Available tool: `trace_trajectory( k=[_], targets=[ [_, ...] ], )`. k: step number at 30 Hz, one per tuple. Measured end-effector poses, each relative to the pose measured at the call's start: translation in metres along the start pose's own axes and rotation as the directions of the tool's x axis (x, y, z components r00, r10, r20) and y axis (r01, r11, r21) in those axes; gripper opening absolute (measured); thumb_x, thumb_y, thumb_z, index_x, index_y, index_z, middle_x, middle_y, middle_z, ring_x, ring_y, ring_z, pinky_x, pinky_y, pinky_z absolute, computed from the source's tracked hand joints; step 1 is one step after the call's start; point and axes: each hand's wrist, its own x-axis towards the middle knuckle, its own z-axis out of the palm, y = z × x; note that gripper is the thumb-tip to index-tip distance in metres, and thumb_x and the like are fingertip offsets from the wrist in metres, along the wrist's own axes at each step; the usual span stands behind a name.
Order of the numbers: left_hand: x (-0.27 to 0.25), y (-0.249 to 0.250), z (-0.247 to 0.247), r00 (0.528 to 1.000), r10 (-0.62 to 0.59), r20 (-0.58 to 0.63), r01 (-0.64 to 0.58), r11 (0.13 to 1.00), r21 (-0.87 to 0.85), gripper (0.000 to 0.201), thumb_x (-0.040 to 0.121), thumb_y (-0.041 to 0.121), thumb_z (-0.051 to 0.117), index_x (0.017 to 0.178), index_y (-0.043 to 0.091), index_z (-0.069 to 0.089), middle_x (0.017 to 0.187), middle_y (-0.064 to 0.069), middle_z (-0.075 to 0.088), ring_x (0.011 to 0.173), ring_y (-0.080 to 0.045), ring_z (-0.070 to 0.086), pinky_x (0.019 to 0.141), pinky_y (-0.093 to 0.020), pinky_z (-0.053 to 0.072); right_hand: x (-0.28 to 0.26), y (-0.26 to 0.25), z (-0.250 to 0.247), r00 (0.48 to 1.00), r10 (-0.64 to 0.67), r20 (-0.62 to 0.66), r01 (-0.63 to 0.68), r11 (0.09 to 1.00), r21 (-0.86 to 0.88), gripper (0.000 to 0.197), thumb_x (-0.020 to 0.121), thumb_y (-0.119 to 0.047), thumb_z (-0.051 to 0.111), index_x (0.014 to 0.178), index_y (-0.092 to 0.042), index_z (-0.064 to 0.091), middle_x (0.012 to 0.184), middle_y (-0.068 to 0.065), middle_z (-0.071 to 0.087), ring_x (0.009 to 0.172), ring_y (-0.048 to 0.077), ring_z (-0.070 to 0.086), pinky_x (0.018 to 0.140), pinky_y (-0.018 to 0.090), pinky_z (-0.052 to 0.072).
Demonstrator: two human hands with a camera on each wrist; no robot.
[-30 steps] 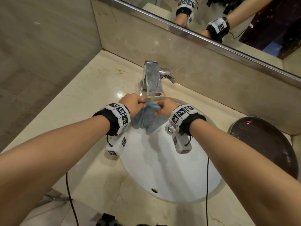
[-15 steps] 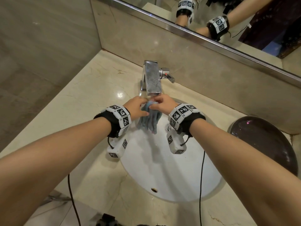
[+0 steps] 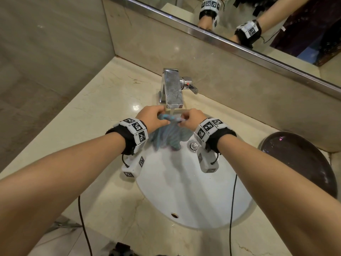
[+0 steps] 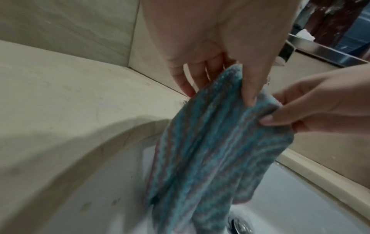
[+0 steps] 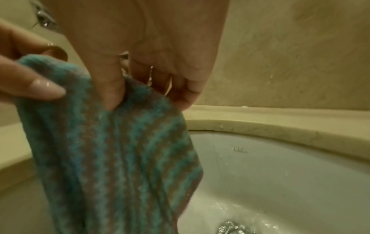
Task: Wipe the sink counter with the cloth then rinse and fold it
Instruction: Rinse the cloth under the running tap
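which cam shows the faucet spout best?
Head view: the whole chrome faucet, spout and side lever, shows above the cloth that the left hand and right hand hold. The left wrist view catches only a dark sliver behind the hand; the right wrist view shows blurred chrome at the top left corner.

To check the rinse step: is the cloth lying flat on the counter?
No, both hands, left hand and right hand, hold the cloth hanging over the sink.
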Motion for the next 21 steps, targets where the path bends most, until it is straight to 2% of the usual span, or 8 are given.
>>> trace_trajectory(
  k=[3, 6, 7, 9, 10, 12, 17, 21],
  targets=[
    [-0.001, -0.001, -0.003, 1.0, 0.008, 0.023, -0.007, 1.0, -0.026, 0.024, 0.079, 0.021, 0.07, 0.089, 0.016, 0.048, 0.08, 0.001, 0.054, 0.074, -0.019, 0.05, 0.064, -0.023, 0.034, 0.001, -0.003, 0.002, 0.997, -0.023, -0.077, 0.043, 0.961, 0.272, 0.009, 0.08, -0.012, 0.065, 0.084, -0.003, 0.066, 0.08, 0.009, 0.057, 0.078, 0.019, 0.051, 0.068, 0.028, 0.04],
    [-0.002, -0.001, -0.004, 0.995, 0.014, 0.103, -0.012, 1.0, -0.023, 0.04, 0.078, 0.025, 0.07, 0.113, 0.016, 0.053, 0.093, 0.003, 0.056, 0.085, -0.019, 0.055, 0.075, -0.027, 0.044, -0.003, -0.011, 0.001, 0.998, -0.027, -0.055, 0.049, 0.89, 0.453, 0.022, 0.081, -0.005, 0.065, 0.101, 0.0, 0.067, 0.086, 0.008, 0.06, 0.081, 0.018, 0.055, 0.068, 0.023, 0.045],
    [-0.002, -0.001, -0.003, 0.993, 0.015, 0.119, -0.013, 1.0, -0.018, 0.04, 0.078, 0.026, 0.07, 0.113, 0.015, 0.055, 0.094, 0.003, 0.056, 0.086, -0.018, 0.055, 0.076, -0.028, 0.045, -0.004, -0.012, 0.001, 0.999, -0.024, -0.049, 0.044, 0.878, 0.477, 0.025, 0.081, -0.004, 0.066, 0.105, 0.001, 0.066, 0.087, 0.007, 0.06, 0.079, 0.017, 0.055, 0.064, 0.017, 0.044],
    [-0.002, 0.0, -0.002, 0.996, 0.011, 0.093, -0.008, 0.999, -0.033, 0.02, 0.079, 0.024, 0.069, 0.093, 0.018, 0.058, 0.082, 0.003, 0.056, 0.078, -0.018, 0.052, 0.066, -0.023, 0.041, -0.005, -0.014, 0.001, 1.0, -0.018, -0.022, 0.026, 0.877, 0.481, 0.029, 0.08, -0.003, 0.066, 0.108, 0.002, 0.065, 0.089, 0.006, 0.06, 0.076, 0.014, 0.055, 0.059, 0.009, 0.043],
    [-0.001, 0.0, -0.002, 0.998, 0.009, 0.065, -0.006, 0.999, -0.05, 0.016, 0.08, 0.021, 0.068, 0.077, 0.022, 0.052, 0.074, 0.004, 0.053, 0.072, -0.017, 0.049, 0.059, -0.02, 0.036, -0.004, -0.015, 0.001, 1.0, -0.017, -0.003, 0.016, 0.88, 0.474, 0.031, 0.079, -0.002, 0.067, 0.11, 0.001, 0.064, 0.09, 0.007, 0.06, 0.079, 0.015, 0.056, 0.062, 0.011, 0.045],
    [-0.001, -0.001, -0.001, 1.0, 0.012, 0.017, -0.011, 0.998, -0.062, 0.036, 0.082, 0.017, 0.064, 0.062, 0.029, 0.037, 0.064, 0.008, 0.045, 0.062, -0.011, 0.043, 0.054, -0.016, 0.029, -0.003, -0.014, -0.001, 1.0, 0.01, -0.02, 0.001, 0.882, 0.472, 0.033, 0.078, -0.003, 0.066, 0.111, -0.001, 0.061, 0.094, 0.011, 0.062, 0.088, 0.02, 0.057, 0.075, 0.025, 0.048],
    [-0.002, -0.004, 0.001, 0.999, -0.001, 0.044, 0.005, 0.997, -0.072, 0.04, 0.085, 0.016, 0.061, 0.062, 0.028, 0.031, 0.063, 0.009, 0.039, 0.058, -0.004, 0.036, 0.053, -0.016, 0.027, 0.0, -0.007, -0.015, 0.905, 0.253, -0.342, -0.058, 0.87, 0.489, 0.026, 0.083, -0.009, 0.051, 0.108, -0.009, 0.057, 0.091, 0.013, 0.067, 0.078, 0.023, 0.056, 0.067, 0.023, 0.041],
    [0.0, -0.005, -0.001, 0.998, -0.014, 0.056, 0.018, 0.996, -0.084, 0.023, 0.084, 0.016, 0.062, 0.074, 0.016, 0.041, 0.067, 0.008, 0.041, 0.065, -0.013, 0.04, 0.055, -0.017, 0.031, 0.002, -0.007, -0.02, 0.864, 0.303, -0.402, -0.045, 0.842, 0.538, 0.034, 0.084, -0.009, 0.047, 0.118, -0.011, 0.05, 0.097, 0.019, 0.071, 0.086, 0.029, 0.065, 0.072, 0.031, 0.049]
  ],
)
